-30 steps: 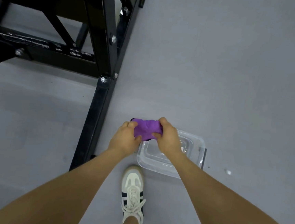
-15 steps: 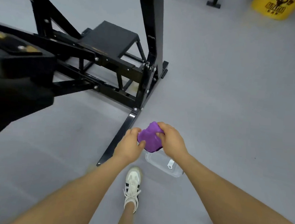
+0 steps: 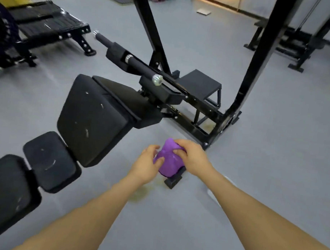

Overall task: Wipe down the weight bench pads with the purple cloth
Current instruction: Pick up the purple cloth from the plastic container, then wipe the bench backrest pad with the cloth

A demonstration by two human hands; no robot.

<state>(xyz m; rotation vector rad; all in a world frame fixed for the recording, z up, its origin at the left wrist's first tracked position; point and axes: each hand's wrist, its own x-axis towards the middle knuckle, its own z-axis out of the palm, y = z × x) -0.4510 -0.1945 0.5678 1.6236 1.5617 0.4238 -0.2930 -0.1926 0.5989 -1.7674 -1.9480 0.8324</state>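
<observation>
Raised now from the clear container, both hands grip the bunched purple cloth [image 3: 168, 159] in the air: left hand [image 3: 146, 165] pinches its left edge, right hand [image 3: 191, 157] clutches the top, just right of the black bench pads [image 3: 93, 118].

No readable text anywhere — none (not even on equipment).

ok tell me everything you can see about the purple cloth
The purple cloth is a bright, soft-looking fabric bunched into a rumpled wad, not spread out. It is held in the air above the grey floor, right of the black bench pads and touching none of them. The left hand and right hand both grip it with curled fingers.
</observation>
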